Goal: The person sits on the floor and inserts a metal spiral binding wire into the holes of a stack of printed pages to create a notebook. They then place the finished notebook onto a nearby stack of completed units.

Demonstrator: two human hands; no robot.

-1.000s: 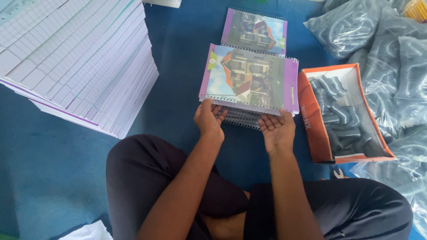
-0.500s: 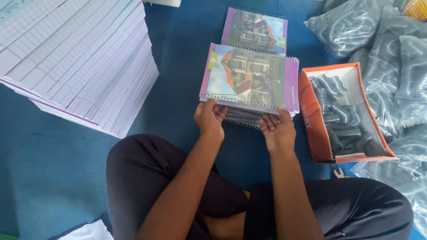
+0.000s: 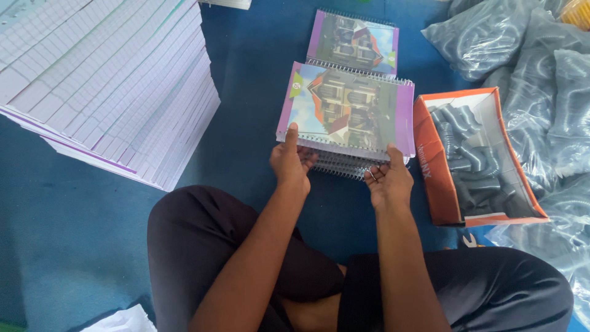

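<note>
Spiral-bound notebook (image 3: 347,110), cover printed with a house picture and purple borders: held tilted at its near edge above a small stack of like notebooks (image 3: 341,165), whose wire coils show beneath it, on the blue floor (image 3: 252,80). Left hand (image 3: 291,163): thumb laid up against the cover's lower left corner, remaining fingers curled under the near edge. Right hand (image 3: 387,181): thumb at the lower right corner, fingers bent loosely beneath; whether they press the coil cannot be told. Second notebook (image 3: 355,42), same cover, laid flat just beyond the first. Stack of ruled paper sheets (image 3: 101,80): tall, fanned, well to the left. Orange cardboard box (image 3: 430,166), open, filled with grey plastic coils, just right of the held notebook; clear bags of similar coils (image 3: 528,55) beyond it. Step judged in hand: the top notebook is being squared or set upon the stack. The next move is judged to call for even lowering with both thumbs, edges kept aligned with the coils below.
</note>
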